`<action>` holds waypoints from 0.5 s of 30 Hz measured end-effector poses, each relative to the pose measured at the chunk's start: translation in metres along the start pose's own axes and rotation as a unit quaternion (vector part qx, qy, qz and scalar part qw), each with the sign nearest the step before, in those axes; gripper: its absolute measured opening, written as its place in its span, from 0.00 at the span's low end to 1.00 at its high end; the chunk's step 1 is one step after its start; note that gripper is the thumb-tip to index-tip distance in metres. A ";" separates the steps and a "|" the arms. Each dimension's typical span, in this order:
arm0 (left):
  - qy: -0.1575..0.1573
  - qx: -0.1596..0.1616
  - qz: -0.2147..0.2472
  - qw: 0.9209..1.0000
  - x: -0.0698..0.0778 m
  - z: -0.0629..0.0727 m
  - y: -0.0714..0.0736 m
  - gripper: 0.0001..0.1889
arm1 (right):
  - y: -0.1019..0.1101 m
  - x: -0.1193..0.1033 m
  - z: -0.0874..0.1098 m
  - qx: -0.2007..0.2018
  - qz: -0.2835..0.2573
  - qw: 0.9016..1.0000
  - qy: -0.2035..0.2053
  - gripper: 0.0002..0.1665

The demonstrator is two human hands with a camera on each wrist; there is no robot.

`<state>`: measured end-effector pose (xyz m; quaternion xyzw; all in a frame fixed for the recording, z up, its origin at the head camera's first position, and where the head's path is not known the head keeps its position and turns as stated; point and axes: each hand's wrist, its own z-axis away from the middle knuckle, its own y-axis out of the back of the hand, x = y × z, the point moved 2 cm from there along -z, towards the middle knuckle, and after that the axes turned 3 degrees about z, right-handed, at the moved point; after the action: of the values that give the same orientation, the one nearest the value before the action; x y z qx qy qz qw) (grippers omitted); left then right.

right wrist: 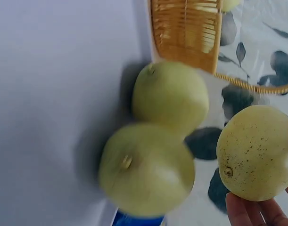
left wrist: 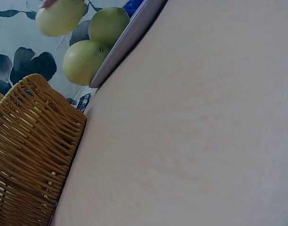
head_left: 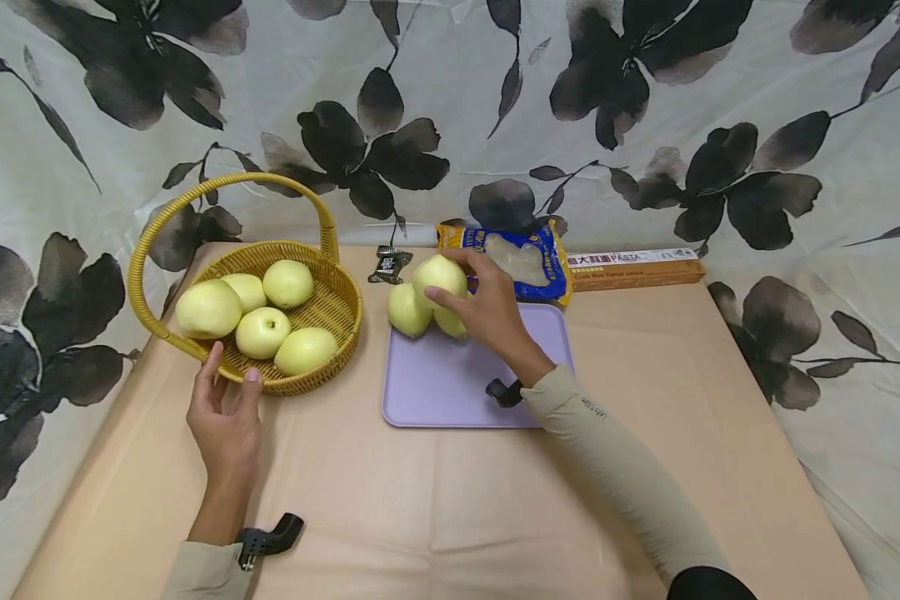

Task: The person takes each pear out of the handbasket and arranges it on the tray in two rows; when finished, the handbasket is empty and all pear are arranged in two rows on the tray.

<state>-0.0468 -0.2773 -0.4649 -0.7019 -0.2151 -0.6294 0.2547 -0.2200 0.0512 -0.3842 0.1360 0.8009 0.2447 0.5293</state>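
My right hand (head_left: pixel 495 308) pinches a round yellow-green pear (head_left: pixel 438 275) between thumb and fingers, above the lilac tray (head_left: pixel 450 387). In the right wrist view that pear (right wrist: pixel 254 153) is speckled and held clear of two other pears (right wrist: pixel 146 169) on the tray. My left hand (head_left: pixel 228 417) touches the near side of a woven basket (head_left: pixel 351 321), its index finger and thumb apart against the basket. Several pears (head_left: pixel 262 333) lie inside the basket. The left wrist view shows the basket's woven side (left wrist: pixel 33 160) but not the left hand.
Behind the tray lie a blue and yellow food packet (head_left: pixel 521 258), a long brown pasta box (head_left: pixel 637 271) and a small black sachet (head_left: pixel 388 265). The basket's tall handle (head_left: pixel 137 267) arches up. A floral cloth (head_left: pixel 487 83) hangs behind the tan table (head_left: pixel 360 508).
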 end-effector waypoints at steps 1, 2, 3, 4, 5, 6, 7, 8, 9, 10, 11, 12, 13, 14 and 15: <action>-0.001 -0.001 -0.001 1.000 0.000 0.000 0.000 0.34 | 0.004 0.004 0.001 0.004 0.002 1.000 -0.004 0.35; -0.002 -0.001 -0.002 1.000 0.000 0.000 0.000 0.34 | 0.008 0.007 0.003 0.008 0.003 1.000 -0.007 0.35; -0.004 -0.001 -0.004 1.000 0.000 0.000 0.000 0.34 | 0.012 0.011 0.004 0.012 0.003 1.000 -0.011 0.35; -0.005 -0.001 -0.006 1.000 0.000 0.000 0.000 0.34 | 0.016 0.014 0.006 0.015 0.003 1.000 -0.015 0.35; -0.006 -0.001 -0.007 1.000 0.000 0.000 0.000 0.33 | 0.019 0.017 0.007 0.019 0.003 1.000 -0.018 0.35; -0.006 0.000 -0.009 1.000 0.000 0.000 0.000 0.33 | 0.023 0.020 0.008 0.022 0.003 1.000 -0.022 0.35; -0.006 0.000 -0.011 1.000 0.000 0.000 0.000 0.33 | 0.027 0.023 0.010 0.025 0.002 0.999 -0.027 0.35; -0.006 0.001 -0.012 1.000 0.000 0.000 0.000 0.33 | 0.030 0.026 0.011 0.028 0.001 0.999 -0.032 0.35; -0.006 0.001 -0.013 1.000 0.000 0.000 0.000 0.33 | 0.034 0.028 0.012 0.031 0.002 0.999 -0.038 0.35; -0.005 0.001 -0.012 1.000 0.000 0.000 0.000 0.33 | 0.037 0.031 0.014 0.033 0.004 0.998 -0.045 0.36; -0.004 0.000 -0.012 1.000 0.000 0.000 -0.001 0.33 | 0.040 0.034 0.015 0.034 0.005 0.998 -0.052 0.36; -0.004 0.000 -0.012 1.000 0.000 0.000 -0.001 0.33 | 0.042 0.037 0.017 0.035 0.008 0.998 -0.058 0.36; -0.003 0.000 -0.011 1.000 0.000 0.000 -0.001 0.33 | 0.044 0.039 0.018 0.037 0.011 0.997 -0.065 0.36; -0.002 -0.001 -0.010 1.000 0.000 0.000 -0.001 0.33 | 0.046 0.043 0.020 0.038 0.014 0.997 -0.072 0.36; -0.002 -0.001 -0.009 1.000 0.000 0.000 0.000 0.33 | 0.048 0.046 0.021 0.038 0.017 0.996 -0.079 0.36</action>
<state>-0.0472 -0.2771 -0.4650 -0.7014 -0.2210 -0.6306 0.2479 -0.2207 0.1189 -0.4007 0.1889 0.7626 0.2116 0.5813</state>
